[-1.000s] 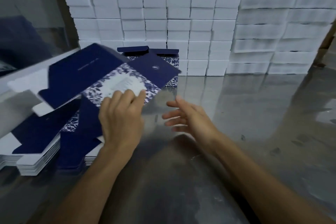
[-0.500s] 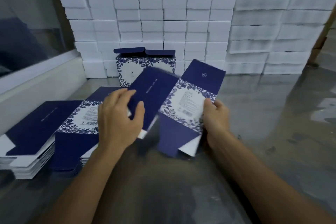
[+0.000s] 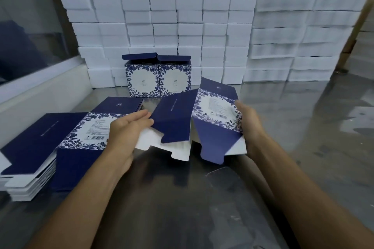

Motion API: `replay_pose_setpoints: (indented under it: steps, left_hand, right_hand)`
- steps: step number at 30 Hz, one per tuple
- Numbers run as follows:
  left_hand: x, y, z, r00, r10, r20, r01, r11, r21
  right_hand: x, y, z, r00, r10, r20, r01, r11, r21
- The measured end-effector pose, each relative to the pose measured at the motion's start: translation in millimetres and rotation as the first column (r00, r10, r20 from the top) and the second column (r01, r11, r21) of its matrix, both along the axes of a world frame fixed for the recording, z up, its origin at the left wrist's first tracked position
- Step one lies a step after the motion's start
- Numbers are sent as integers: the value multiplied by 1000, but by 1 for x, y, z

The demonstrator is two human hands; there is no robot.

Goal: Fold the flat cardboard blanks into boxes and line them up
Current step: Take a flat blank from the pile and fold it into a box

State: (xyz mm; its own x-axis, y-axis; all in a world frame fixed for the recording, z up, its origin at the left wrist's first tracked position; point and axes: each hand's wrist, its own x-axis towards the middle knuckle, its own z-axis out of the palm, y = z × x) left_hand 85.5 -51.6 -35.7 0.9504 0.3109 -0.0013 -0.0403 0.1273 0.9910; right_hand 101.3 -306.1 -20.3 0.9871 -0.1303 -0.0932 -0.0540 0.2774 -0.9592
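1. While the stack of flat blanks (image 3: 40, 147) lies far left of the half-opened blank, its top sheet shows navy panels and a floral label panel with a barcode, and its white edges face the camera.
2. The left hand (image 3: 125, 133) is at the half-opened blank's (image 3: 194, 119) left side; its fingers reach across onto the navy panel and the thumb sits by the white flap, so it holds that edge.
3. There's the half-opened blank itself, held between both hands just above the metal table (image 3: 303, 147), bent into a shallow V: navy side panel on the left, floral barcode panel on the right, white and navy flaps hanging toward the camera.
4. Behind the half-opened blank, two folded boxes (image 3: 157, 79) stand upright side by side and touching, lids ajar, floral fronts toward us.
5. The right hand (image 3: 249, 125) clasps the blank's right edge, thumb on the floral panel; the fingers behind it are hidden.
6. A wall of white foam blocks (image 3: 202, 16) rises behind the blank and the boxes, right across the back.
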Motion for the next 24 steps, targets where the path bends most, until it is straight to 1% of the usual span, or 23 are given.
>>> replay_pose_setpoints:
  steps: [1, 3, 4, 5, 6, 7, 8, 10, 11, 12, 14, 17, 20, 22, 24]
  left_hand:
    - [-1, -1, 2, 1000, -18, -7, 18, 998, -55]
    - [-4, -7, 6, 994, -109, 7, 109, 978, -178]
    - [-7, -10, 9, 987, -161, 29, 163, 956, -245]
    - [-10, -14, 11, 977, -208, 54, 215, 932, -292]
    - [-13, -19, 12, 965, -250, 80, 263, 919, -294]
    - [-16, -24, 12, 952, -288, 101, 305, 918, -253]
    - [-19, -29, 11, 939, -323, 120, 341, 923, -179]
    - [-25, -40, 10, 910, -383, 160, 396, 917, -58]
    - [-28, -45, 9, 898, -402, 178, 413, 910, -29]
    - [-29, -47, 8, 889, -414, 197, 426, 905, -19]
    - [-30, -51, 8, 872, -430, 234, 449, 893, -33]
    - [-30, -54, 7, 886, -380, 267, 416, 904, -94]
    - [-29, -56, 5, 883, -382, 273, 413, 908, -64]
    - [-28, -54, 3, 889, -364, 278, 391, 919, -48]
    - [-27, -53, 2, 907, -304, 292, 327, 944, -31]
  right_hand:
    - [-2, 2, 2, 996, 84, 33, -87, 989, 117]
    - [-3, 6, 3, 975, 174, 137, -209, 927, 310]
    - [-6, 9, 4, 967, 191, 169, -240, 905, 351]
    - [-8, 14, 4, 962, 198, 189, -255, 902, 348]
    - [-9, 20, 2, 960, 202, 196, -254, 920, 298]
    - [-9, 26, -1, 958, 199, 205, -243, 945, 217]
    - [-9, 32, -3, 950, 209, 231, -239, 964, 113]
    - [-8, 40, -9, 901, 233, 366, -198, 971, -132]
    - [-7, 43, -11, 873, 242, 422, -152, 960, -237]
    - [-5, 46, -12, 860, 251, 444, -107, 940, -324]
    - [-2, 51, -15, 872, 260, 415, -47, 888, -457]
    - [-2, 57, -25, 890, 315, 331, -105, 846, -522]
    - [-10, 61, -34, 874, 397, 281, -163, 782, -601]
    - [-14, 61, -34, 870, 397, 291, -158, 785, -598]
    - [-14, 60, -31, 857, 389, 338, -148, 814, -561]
